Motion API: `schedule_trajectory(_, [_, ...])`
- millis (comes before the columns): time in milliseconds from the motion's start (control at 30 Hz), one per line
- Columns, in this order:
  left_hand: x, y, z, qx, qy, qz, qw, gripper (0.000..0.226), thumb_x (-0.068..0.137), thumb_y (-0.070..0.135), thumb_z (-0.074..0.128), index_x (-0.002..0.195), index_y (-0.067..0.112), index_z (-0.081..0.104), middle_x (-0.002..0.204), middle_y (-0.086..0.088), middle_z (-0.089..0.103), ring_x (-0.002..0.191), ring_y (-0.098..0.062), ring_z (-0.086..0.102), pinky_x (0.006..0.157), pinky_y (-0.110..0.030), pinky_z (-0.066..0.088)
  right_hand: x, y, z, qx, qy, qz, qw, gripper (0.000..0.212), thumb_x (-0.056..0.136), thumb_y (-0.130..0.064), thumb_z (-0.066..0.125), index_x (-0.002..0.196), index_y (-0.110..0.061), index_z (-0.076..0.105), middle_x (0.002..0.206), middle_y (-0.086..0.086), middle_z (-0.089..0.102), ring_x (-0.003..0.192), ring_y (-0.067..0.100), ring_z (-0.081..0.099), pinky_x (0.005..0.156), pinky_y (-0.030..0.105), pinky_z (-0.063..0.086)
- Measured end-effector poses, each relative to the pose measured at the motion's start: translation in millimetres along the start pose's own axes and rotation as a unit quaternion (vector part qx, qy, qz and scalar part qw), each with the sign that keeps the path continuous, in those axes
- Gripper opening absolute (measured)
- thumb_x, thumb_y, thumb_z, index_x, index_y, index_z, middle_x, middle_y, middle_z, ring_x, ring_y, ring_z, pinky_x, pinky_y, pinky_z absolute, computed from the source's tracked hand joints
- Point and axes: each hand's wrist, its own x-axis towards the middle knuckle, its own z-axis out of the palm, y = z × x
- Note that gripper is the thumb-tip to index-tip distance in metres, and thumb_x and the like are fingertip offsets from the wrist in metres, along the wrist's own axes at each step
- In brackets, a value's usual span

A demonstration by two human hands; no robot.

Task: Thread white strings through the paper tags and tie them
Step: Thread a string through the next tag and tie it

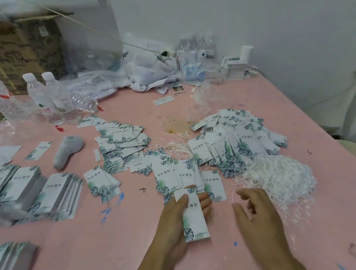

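Far left, neat stacks of white leaf-printed paper tags sit untouched on the pink table, with clear plastic water bottles behind. Mid-table, loose tag heaps lie scattered, strings among them; whether any are tied I cannot tell. Near centre, the left hand grasps one single tag, thumb on its face, no string visible through it. The right hand, fingers loosely curled and holding nothing I can see, hovers just beside the tangled pile of white strings at right. Judged: most of the work remains.
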Motion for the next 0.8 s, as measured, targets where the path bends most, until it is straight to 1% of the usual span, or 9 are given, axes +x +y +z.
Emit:
schedule_trajectory(33, [4,-21,-15,-0.030,-0.072,-0.061,0.995,0.042,0.096,0.017,0.050,0.128,-0.009,0.055,0.117,-0.030,0.067,0.105,-0.040,0.069,0.086,-0.046,0.059,-19,15,-11,0.007,0.005,0.052,0.999,0.023,0.087,-0.024,0.066,0.099,-0.040,0.056,0.098,-0.020,0.056,0.091,-0.009,0.051,0.067,0.014,0.041])
schedule_trajectory(67, [1,-31,-19,-0.017,-0.098,-0.072,0.992,0.043,0.094,0.017,0.051,0.129,-0.008,0.054,0.118,-0.029,0.067,0.108,-0.040,0.068,0.090,-0.049,0.057,-18,25,-18,-0.017,0.046,0.064,0.997,0.022,0.085,-0.022,0.067,0.093,-0.039,0.056,0.094,-0.018,0.058,0.087,-0.010,0.052,0.066,0.016,0.041])
schedule_trajectory(167, [9,-37,-29,-0.027,-0.093,-0.055,0.994,0.043,0.093,0.014,0.054,0.131,-0.005,0.053,0.122,-0.028,0.066,0.114,-0.041,0.065,0.099,-0.055,0.051,-11,29,-22,-0.086,-0.053,0.086,0.991,0.014,0.078,-0.025,0.066,0.077,-0.036,0.057,0.079,-0.015,0.059,0.073,-0.004,0.054,0.061,0.023,0.044])
schedule_trajectory(300, [4,-39,-32,-0.039,-0.111,-0.045,0.992,0.041,0.092,0.011,0.058,0.131,-0.002,0.056,0.123,-0.030,0.064,0.111,-0.041,0.066,0.090,-0.052,0.056,-2,30,-21,-0.181,-0.136,0.078,0.971,0.004,0.078,-0.032,0.056,0.077,-0.034,0.053,0.076,-0.012,0.055,0.069,0.000,0.052,0.057,0.020,0.037])
schedule_trajectory(433, [2,-36,-30,-0.017,-0.111,-0.030,0.993,0.032,0.089,0.011,0.061,0.118,0.001,0.066,0.115,-0.032,0.067,0.095,-0.040,0.071,0.076,-0.046,0.060,7,18,-16,-0.257,-0.192,0.048,0.946,0.013,0.079,-0.021,0.045,0.077,-0.023,0.058,0.074,-0.007,0.061,0.066,0.011,0.054,0.059,0.026,0.041])
schedule_trajectory(533, [4,-35,-30,-0.013,-0.117,-0.032,0.993,0.035,0.092,0.009,0.057,0.127,0.003,0.059,0.111,-0.034,0.067,0.085,-0.038,0.068,0.074,-0.045,0.058,12,13,-16,-0.278,-0.213,0.038,0.936,0.010,0.076,-0.018,0.044,0.071,-0.021,0.051,0.072,-0.001,0.058,0.062,0.017,0.048,0.056,0.029,0.038])
schedule_trajectory(600, [3,-34,-29,-0.026,-0.136,-0.027,0.990,0.031,0.096,0.006,0.052,0.126,0.012,0.061,0.105,-0.034,0.065,0.081,-0.036,0.065,0.071,-0.045,0.056,15,11,-18,-0.238,-0.190,0.035,0.952,0.012,0.080,-0.018,0.049,0.070,-0.018,0.056,0.070,0.000,0.062,0.063,0.016,0.056,0.057,0.029,0.045])
schedule_trajectory(700, [2,-34,-28,-0.025,-0.147,-0.024,0.989,0.028,0.093,0.000,0.052,0.107,0.016,0.069,0.095,-0.028,0.065,0.073,-0.034,0.063,0.063,-0.042,0.056,25,-3,-26,-0.037,-0.107,0.018,0.993,0.018,0.088,-0.022,0.062,0.071,-0.027,0.059,0.066,-0.011,0.062,0.058,0.001,0.053,0.056,0.017,0.044])
schedule_trajectory(800, [-4,-31,-26,-0.030,-0.163,-0.030,0.986,0.025,0.078,0.000,0.060,0.097,0.015,0.065,0.087,-0.021,0.062,0.066,-0.031,0.061,0.057,-0.038,0.054,34,-34,-25,0.214,-0.026,-0.003,0.977,0.017,0.090,-0.019,0.065,0.074,-0.026,0.062,0.063,-0.011,0.060,0.052,0.000,0.048,0.052,0.013,0.043])
